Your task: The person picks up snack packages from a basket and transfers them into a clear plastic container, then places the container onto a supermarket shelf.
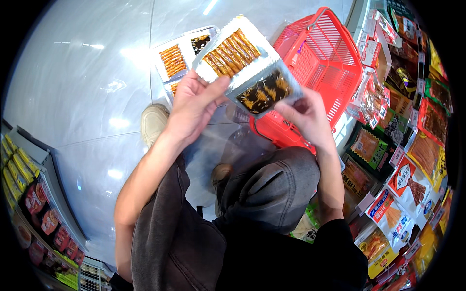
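Head camera, looking down: a person crouching in a shop aisle holds a flat snack packet [245, 65] in both hands above a pale tiled floor [87, 82]. The packet is silvery, with two clear windows, one showing rows of orange-brown sticks, the other dark glazed pieces. The left hand [194, 104] grips the packet's near left edge, thumb on top and fingers curled under, clamped on the wrapper. The right hand [306, 114] pinches the lower right corner by the dark window, fingertips closed on the packet's rim. The packet is tilted, its far end raised toward the top of the frame.

Just behind it, on the floor, lie more silvery packets [177, 58] of the same kind, partly hidden by the held one. A red plastic shopping basket [325, 58] stands to the right, just beside the right hand. Shelves of packaged dried snacks [407, 160] line the right rim; another rack of yellow and red packets [29, 194] curves along the lower left. The person's grey trousers [262, 189] and a beige shoe [154, 121] show below the hands.
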Action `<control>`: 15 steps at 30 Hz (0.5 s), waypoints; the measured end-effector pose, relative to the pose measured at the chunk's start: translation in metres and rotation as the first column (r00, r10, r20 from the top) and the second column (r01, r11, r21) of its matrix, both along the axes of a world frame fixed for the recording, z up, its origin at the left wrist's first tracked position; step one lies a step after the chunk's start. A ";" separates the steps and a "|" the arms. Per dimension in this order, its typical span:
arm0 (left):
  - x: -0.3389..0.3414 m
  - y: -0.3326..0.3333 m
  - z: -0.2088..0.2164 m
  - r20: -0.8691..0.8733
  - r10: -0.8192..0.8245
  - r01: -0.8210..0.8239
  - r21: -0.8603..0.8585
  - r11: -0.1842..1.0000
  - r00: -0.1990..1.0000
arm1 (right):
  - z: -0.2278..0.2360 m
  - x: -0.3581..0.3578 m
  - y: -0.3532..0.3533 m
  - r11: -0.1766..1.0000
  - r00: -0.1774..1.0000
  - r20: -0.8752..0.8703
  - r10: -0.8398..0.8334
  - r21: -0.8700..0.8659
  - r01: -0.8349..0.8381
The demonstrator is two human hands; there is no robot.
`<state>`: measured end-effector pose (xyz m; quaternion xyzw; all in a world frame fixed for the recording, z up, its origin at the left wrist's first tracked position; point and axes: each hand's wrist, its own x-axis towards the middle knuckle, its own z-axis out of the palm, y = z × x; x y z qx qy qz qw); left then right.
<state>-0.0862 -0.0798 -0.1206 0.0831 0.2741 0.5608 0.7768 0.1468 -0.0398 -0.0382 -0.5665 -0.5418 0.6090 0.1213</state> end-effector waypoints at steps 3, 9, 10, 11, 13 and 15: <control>-0.022 -0.006 -0.006 -0.004 0.114 -0.114 0.048 0.992 0.993 | -0.012 -0.016 0.020 0.999 0.990 -0.133 0.038 -0.001 -0.038; -0.066 -0.033 -0.039 -0.616 0.065 -0.088 -0.008 0.996 0.785 | -0.052 -0.050 0.055 0.937 0.936 0.086 0.342 0.044 -0.346; -0.068 -0.035 -0.044 -0.686 0.058 -0.084 -0.005 0.996 0.725 | -0.060 -0.053 0.059 0.939 0.939 0.085 0.332 0.062 -0.338; -0.068 -0.034 -0.039 -0.706 0.046 -0.116 -0.051 0.992 0.707 | -0.068 -0.058 0.063 0.941 0.943 0.079 0.324 0.073 -0.330; -0.073 -0.032 -0.046 -0.769 0.009 -0.117 -0.086 0.989 0.639 | -0.077 -0.067 0.071 0.935 0.940 0.107 0.324 0.115 -0.336; -0.077 -0.026 -0.049 -0.818 -0.004 -0.148 -0.109 0.983 0.575 | -0.094 -0.076 0.080 0.926 0.938 0.129 0.320 0.165 -0.339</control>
